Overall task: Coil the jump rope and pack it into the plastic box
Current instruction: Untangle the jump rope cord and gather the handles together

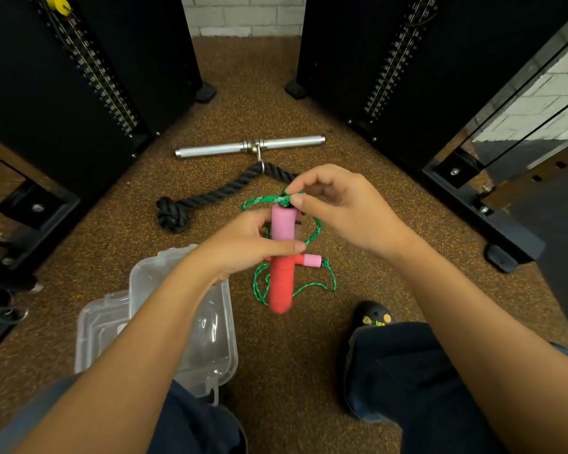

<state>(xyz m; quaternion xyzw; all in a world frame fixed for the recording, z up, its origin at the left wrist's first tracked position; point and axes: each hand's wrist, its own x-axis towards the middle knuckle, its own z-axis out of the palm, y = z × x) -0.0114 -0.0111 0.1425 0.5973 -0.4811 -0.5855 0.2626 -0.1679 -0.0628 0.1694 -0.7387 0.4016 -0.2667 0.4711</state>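
Handle [282, 224] stood gripped in my left hand [243, 247]; my right hand [341, 204] pinched the green cord [263, 200] at its far end.

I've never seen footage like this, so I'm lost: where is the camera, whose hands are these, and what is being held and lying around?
No machine here: one camera worn on a person's head looks down at their own two bare hands above a speckled brown gym floor. The left hand grips a pink and red foam jump rope handle; the right hand pinches the green braided cord at that handle's top end. An open clear plastic box sits on the floor at lower left, under the left forearm. Farther off lie a silver metal bar and a thick black rope.
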